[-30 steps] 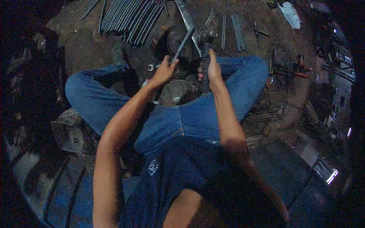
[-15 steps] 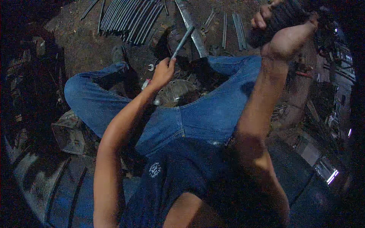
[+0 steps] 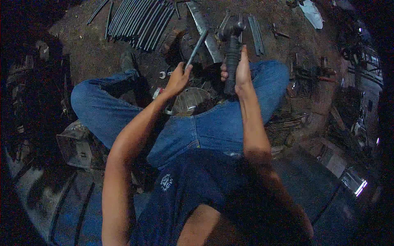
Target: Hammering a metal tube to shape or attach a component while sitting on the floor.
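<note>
The fingers of the left hand (image 3: 177,80) are grasping a metal rod (image 3: 198,47) at twelve o'clock, its tip leaning toward one; those of the right hand (image 3: 243,76) are gripping a dark-handled hammer (image 3: 232,53) at one o'clock, apart from the rod. A dim brown floor (image 3: 82,45) is carrying a row of rods (image 3: 141,22) at eleven o'clock. Compared with the preceding frame, the right hand is sitting nearer the rod; the left is keeping its place.
</note>
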Tool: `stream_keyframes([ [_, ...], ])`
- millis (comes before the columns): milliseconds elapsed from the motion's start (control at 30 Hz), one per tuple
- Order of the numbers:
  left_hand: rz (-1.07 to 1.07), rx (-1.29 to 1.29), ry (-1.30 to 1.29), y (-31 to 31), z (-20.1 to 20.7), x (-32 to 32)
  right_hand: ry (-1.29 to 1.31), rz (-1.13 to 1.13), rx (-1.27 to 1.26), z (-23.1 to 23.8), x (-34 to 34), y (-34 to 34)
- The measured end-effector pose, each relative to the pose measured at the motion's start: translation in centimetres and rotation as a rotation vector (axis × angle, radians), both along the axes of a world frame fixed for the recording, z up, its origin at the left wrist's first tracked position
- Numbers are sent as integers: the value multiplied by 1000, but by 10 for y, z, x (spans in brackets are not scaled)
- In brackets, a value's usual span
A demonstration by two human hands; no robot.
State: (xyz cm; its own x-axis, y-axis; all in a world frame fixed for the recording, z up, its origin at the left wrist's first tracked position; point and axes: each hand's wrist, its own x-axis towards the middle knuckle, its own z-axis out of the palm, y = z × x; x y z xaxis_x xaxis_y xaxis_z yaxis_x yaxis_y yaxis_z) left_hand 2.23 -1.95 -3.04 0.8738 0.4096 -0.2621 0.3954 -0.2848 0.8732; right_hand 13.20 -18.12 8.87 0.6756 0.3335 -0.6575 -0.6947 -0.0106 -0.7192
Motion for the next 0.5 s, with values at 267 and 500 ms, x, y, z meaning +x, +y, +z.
stream_keyframes([
  [267,-52,24,111,9,9,-3,115,-33,-193,-24,-14,7],
  [500,-11,81,93,7,9,2,-401,-12,-37,94,17,18],
])
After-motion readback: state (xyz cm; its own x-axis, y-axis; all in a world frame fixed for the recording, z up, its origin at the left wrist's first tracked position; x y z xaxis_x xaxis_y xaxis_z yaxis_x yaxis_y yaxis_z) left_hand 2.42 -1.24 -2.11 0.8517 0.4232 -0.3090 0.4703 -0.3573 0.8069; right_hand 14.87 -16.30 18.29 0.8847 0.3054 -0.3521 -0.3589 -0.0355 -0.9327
